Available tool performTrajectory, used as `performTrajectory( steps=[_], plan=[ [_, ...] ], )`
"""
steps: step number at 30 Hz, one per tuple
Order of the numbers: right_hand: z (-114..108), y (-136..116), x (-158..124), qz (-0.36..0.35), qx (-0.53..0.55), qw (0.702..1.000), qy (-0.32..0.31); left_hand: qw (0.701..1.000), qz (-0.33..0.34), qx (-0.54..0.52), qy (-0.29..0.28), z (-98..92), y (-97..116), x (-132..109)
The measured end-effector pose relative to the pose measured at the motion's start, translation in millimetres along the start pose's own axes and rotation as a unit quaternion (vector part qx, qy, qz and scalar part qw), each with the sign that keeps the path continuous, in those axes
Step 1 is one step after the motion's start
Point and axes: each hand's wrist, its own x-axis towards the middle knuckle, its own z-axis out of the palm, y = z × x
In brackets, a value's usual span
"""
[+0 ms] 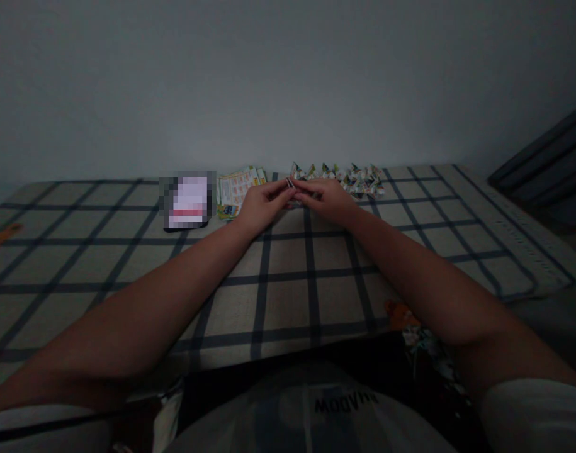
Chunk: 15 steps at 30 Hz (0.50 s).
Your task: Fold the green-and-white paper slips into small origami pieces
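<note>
My left hand (pixel 265 200) and my right hand (pixel 324 196) meet over the far part of the table, fingertips nearly touching. Between them they pinch a small folded piece of paper (pixel 290 183), mostly covered by the fingers. Left of my left hand lies a stack of printed leaflets (pixel 235 187), white, green and yellow. Behind and right of my right hand sit several small folded paper pieces (pixel 363 180) with pointed tips, grouped in rows.
A phone (pixel 187 202) with a lit, blurred-out screen lies left of the leaflets. The checked cloth (pixel 288 296) covers the table up to a plain wall (pixel 288 82). A dark slatted object (pixel 547 163) stands at the right. An orange printed figure (pixel 2 238) shows at the left edge.
</note>
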Motion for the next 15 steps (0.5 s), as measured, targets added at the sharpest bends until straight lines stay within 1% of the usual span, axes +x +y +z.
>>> performTrajectory(
  steps=[5, 9, 15],
  plan=[
    [0, -1, 1, -0.016, -0.023, 0.999, 0.015, 0.998, 0.025, 0.052, 0.005, -0.8, 1, -1],
    [0, -2, 2, -0.018, -0.028, 0.999, 0.036, 0.996, 0.029, 0.079, 0.0, -1.6, 1, -1],
    [2, -13, 0, 0.05, 0.043, 0.997, 0.039, 0.991, 0.054, 0.122, 0.022, -2.6, -1, 1]
  ],
)
